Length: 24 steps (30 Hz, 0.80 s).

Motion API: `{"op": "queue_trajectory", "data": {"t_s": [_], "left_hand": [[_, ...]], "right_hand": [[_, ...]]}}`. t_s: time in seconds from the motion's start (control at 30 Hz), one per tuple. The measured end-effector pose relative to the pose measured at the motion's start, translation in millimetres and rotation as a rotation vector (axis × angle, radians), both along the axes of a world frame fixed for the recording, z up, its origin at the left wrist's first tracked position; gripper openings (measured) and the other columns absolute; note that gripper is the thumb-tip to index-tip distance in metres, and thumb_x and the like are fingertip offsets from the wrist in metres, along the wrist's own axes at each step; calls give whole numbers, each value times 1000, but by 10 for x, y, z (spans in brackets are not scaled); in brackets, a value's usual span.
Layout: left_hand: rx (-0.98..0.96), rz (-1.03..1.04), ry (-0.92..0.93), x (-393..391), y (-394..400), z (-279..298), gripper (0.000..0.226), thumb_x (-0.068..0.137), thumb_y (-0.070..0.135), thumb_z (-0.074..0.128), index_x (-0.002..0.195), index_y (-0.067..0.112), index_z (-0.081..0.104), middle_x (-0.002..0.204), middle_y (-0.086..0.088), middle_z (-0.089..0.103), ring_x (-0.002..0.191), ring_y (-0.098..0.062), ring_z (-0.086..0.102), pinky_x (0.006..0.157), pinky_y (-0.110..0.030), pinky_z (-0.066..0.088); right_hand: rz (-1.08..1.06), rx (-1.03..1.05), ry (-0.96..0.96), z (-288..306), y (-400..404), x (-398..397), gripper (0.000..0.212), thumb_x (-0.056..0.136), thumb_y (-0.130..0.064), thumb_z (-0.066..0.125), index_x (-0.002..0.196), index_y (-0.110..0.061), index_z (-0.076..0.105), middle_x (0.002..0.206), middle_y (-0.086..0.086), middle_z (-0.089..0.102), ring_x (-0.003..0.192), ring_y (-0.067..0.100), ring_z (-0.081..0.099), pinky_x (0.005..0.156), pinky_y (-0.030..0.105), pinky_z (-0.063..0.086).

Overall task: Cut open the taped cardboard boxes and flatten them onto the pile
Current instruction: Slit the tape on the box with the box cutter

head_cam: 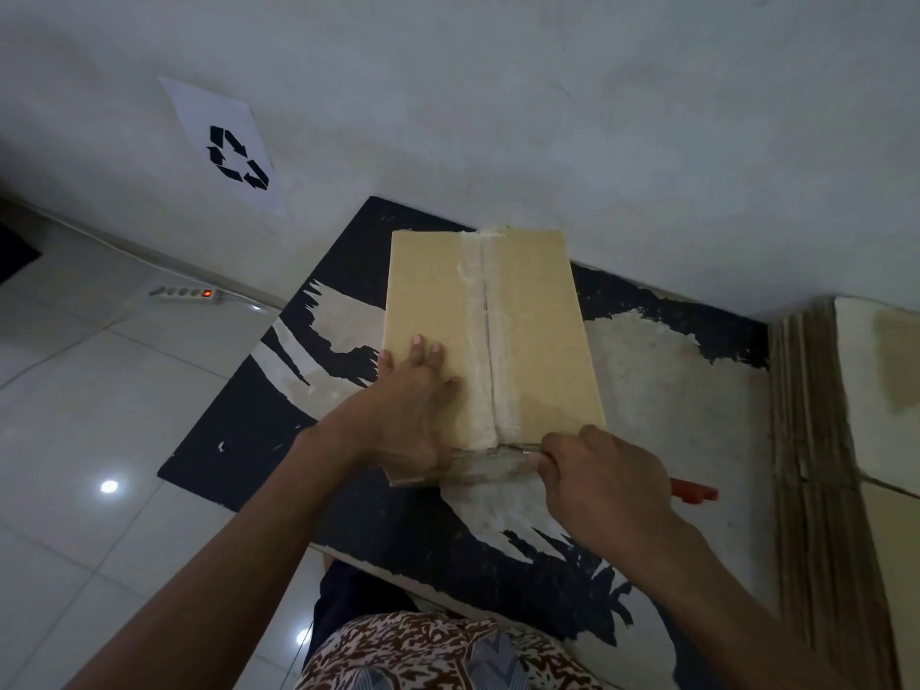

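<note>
Cardboard box (527, 336), taped, unmarked — left hand (413, 405) presses flat-fingered at 9 o'clock; right hand (602, 483) grips red-handled cutter (692, 490) at 6 o'clock edge. Recycling-symbol sheet (229, 146) — 10 o'clock.

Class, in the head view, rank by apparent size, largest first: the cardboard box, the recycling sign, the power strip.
1. Cardboard box
2. Recycling sign
3. Power strip
The sign and strip lie farther from the camera, so true sizes stay unsure.

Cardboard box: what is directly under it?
The cardboard box lies on a black-and-white mat spread on the tiled floor. Whatever lies beneath its footprint, or inside, is hidden.
</note>
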<state>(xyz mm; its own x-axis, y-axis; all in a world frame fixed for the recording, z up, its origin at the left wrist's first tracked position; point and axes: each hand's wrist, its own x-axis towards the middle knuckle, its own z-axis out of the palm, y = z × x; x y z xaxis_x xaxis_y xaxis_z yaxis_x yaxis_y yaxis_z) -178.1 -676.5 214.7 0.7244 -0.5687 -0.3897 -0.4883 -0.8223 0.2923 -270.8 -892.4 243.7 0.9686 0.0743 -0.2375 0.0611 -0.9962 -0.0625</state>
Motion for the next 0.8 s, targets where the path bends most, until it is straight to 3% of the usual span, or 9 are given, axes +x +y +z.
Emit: {"op": "queue_trajectory", "data": {"t_s": [0.13, 0.2, 0.3, 0.37, 0.43, 0.57, 0.67, 0.8], "left_hand": [[-6, -3, 15, 7, 17, 59, 79, 81, 52, 62, 142, 8, 38, 161, -26, 3, 150, -43, -8, 117, -62, -2], [-27, -2, 3, -9, 17, 76, 77, 75, 56, 54, 134, 9, 43, 159, -27, 11, 150, -44, -2, 117, -66, 5], [-165, 52, -22, -98, 20, 38, 79, 79, 50, 62, 140, 7, 34, 162, -22, 9, 151, -35, -9, 120, -60, -2], [-212, 110, -37, -169, 14, -6, 91, 79, 50, 64, 147, 9, 20, 164, -15, -2, 146, -22, -22, 120, -52, -13], [-234, 113, -72, -215, -18, -34, 87, 73, 56, 55, 146, 19, 23, 165, -15, -5, 146, -25, -25, 117, -52, -18], [-117, 71, -123, -299, -182, -49, 73, 84, 33, 59, 147, 29, 23, 163, -16, -10, 147, -44, -20, 113, -61, -13], [-21, 66, -120, -334, -309, -38, 81, 87, 30, 61, 152, 31, 12, 162, -15, -19, 144, -49, -24, 113, -67, -9], [-2, 65, -142, -323, -339, -99, 87, 85, 44, 67, 149, 33, 10, 162, -13, -15, 144, -51, -20, 112, -68, -6]], "right_hand": [[-7, -60, 59, 82, -149, 18, 34, 104, -46, 32, 99, -26, 58, 90, -4, 52, 76, 15, 50, 63, 31, 36], [34, 16, 111, 64, -255, 30, 33, 103, -49, 33, 92, -28, 55, 83, -7, 51, 73, 13, 52, 63, 30, 39], [-114, 542, 131, -19, -435, -48, 35, 101, -44, 41, 85, -21, 63, 62, -5, 54, 54, 9, 49, 54, 24, 38], [-391, 890, -8, -103, -516, -161, 27, 102, -35, 43, 91, -22, 64, 61, 4, 57, 52, 14, 51, 51, 27, 42], [-701, 1020, -150, -338, -592, -269, 21, 104, -27, 43, 98, -17, 60, 68, 10, 64, 54, 20, 57, 50, 32, 48], [-1004, 827, -109, -1029, -791, -306, 16, 104, -17, 44, 107, -5, 55, 86, 17, 65, 62, 28, 66, 57, 39, 58], [-977, 666, -83, -1384, -863, -278, 12, 100, -9, 51, 106, -3, 60, 91, 16, 66, 65, 27, 65, 63, 39, 56], [-910, 433, -117, -1554, -850, -314, 6, 93, -12, 62, 93, -10, 68, 86, 11, 70, 66, 22, 57, 67, 32, 51]]}}
